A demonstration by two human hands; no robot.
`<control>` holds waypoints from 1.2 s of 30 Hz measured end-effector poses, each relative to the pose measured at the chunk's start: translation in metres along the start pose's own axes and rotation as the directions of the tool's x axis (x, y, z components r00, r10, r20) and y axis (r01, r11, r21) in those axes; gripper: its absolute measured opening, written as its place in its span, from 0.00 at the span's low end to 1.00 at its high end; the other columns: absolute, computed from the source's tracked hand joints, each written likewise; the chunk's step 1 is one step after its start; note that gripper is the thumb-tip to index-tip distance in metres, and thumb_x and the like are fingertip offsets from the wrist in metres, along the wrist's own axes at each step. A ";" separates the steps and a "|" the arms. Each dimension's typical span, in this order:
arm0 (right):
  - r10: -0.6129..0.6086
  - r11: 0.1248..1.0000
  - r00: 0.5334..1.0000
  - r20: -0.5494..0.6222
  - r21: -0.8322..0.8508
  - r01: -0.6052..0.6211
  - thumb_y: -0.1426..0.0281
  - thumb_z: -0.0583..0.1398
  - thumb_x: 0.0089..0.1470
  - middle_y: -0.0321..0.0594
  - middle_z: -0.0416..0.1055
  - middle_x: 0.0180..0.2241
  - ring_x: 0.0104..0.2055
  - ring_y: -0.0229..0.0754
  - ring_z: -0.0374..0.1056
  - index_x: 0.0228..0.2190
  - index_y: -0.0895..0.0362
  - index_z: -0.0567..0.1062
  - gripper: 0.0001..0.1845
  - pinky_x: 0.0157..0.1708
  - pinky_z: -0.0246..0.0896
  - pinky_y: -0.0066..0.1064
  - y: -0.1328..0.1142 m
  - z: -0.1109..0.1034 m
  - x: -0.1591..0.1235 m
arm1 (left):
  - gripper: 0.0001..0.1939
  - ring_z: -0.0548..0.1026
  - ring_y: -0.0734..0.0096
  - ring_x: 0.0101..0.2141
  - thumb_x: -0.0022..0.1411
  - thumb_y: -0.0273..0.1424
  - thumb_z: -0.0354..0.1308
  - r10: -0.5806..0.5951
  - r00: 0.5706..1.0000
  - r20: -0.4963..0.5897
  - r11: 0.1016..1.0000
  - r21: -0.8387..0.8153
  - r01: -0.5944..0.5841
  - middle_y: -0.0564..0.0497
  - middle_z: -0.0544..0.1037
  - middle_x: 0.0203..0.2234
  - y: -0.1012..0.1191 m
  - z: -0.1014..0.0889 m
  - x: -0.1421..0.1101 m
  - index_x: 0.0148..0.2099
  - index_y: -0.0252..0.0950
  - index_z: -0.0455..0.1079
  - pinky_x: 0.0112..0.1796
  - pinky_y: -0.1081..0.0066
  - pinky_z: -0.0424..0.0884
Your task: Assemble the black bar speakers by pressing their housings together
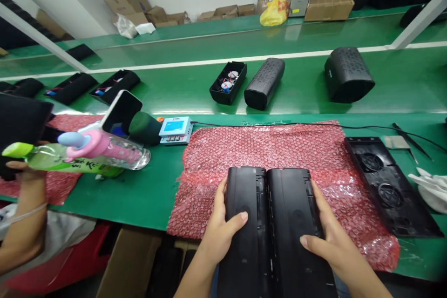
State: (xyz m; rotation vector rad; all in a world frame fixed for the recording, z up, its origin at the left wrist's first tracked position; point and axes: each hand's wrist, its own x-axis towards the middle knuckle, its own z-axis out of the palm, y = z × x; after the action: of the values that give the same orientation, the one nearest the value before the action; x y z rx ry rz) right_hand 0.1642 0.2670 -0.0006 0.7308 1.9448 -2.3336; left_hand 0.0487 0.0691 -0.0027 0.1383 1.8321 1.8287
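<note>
Two long black plastic speaker housings (246, 237) are held side by side over the near edge of the bench. My left hand (223, 228) grips the left one, thumb on its top face and fingers along its outer side. The right-hand black housing (295, 223) is gripped the same way by my right hand (326, 228). Under their far ends lies a sheet of red bubble wrap (265, 144). To the right, a black panel with two round speaker grilles (391, 186) rests partly on the wrap.
On the green bench (153, 195) stand a pink-topped bottle (108, 149), a green drink bottle (63, 158) and a small blue meter (175, 130). An open speaker shell (228, 83) with wires sits behind. At left a co-worker's arm (31, 209) reaches in. A cardboard box (122, 260) is below.
</note>
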 end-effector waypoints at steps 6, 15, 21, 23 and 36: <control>0.028 1.000 1.000 -0.006 0.011 -0.028 0.66 0.60 0.49 0.33 0.33 0.65 0.67 0.44 0.35 0.63 0.45 0.34 0.50 0.63 0.40 0.39 -0.002 0.000 -0.001 | 0.41 0.54 0.63 0.59 0.54 0.34 0.60 0.000 1.000 -0.005 1.000 -0.013 0.000 0.49 0.52 0.62 0.000 0.000 -0.001 0.64 0.42 0.42 0.58 0.68 0.52; 0.026 0.999 0.998 0.060 -0.046 -0.023 0.63 0.62 0.48 0.33 0.28 0.66 0.67 0.42 0.30 0.62 0.46 0.29 0.55 0.64 0.33 0.41 -0.005 -0.004 -0.007 | 0.42 0.54 0.58 0.60 0.53 0.36 0.61 -0.004 1.000 -0.030 1.000 0.010 0.004 0.47 0.52 0.62 -0.003 -0.001 -0.001 0.65 0.42 0.43 0.58 0.64 0.53; 0.045 0.999 0.998 0.044 -0.027 -0.044 0.65 0.62 0.47 0.33 0.27 0.66 0.67 0.43 0.29 0.62 0.45 0.29 0.55 0.64 0.28 0.44 -0.009 0.001 -0.014 | 0.41 0.53 0.60 0.60 0.54 0.38 0.61 -0.022 0.999 -0.042 0.998 0.050 0.024 0.49 0.51 0.62 -0.003 -0.002 -0.001 0.65 0.44 0.43 0.58 0.66 0.53; 0.062 0.998 0.997 0.050 0.023 -0.063 0.67 0.62 0.46 0.33 0.28 0.66 0.67 0.43 0.30 0.62 0.44 0.30 0.55 0.64 0.31 0.43 -0.011 0.002 -0.014 | 0.41 0.52 0.62 0.61 0.54 0.38 0.61 -0.019 0.998 -0.060 0.997 0.077 0.024 0.51 0.50 0.63 -0.003 -0.003 -0.001 0.65 0.44 0.44 0.58 0.68 0.53; 0.076 0.985 0.997 -0.023 0.157 -0.071 0.76 0.59 0.40 0.30 0.30 0.65 0.67 0.43 0.29 0.62 0.45 0.36 0.55 0.64 0.33 0.43 -0.002 0.005 -0.012 | 0.40 0.53 0.60 0.60 0.54 0.37 0.61 -0.071 0.991 -0.115 0.994 0.071 0.079 0.50 0.53 0.62 0.008 0.004 -0.003 0.64 0.44 0.46 0.58 0.65 0.52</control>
State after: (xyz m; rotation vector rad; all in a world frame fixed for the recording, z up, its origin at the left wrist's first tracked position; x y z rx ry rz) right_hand 0.1731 0.2593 0.0059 0.8351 1.7282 -2.4646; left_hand 0.0508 0.0723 0.0058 -0.0065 1.9579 1.7480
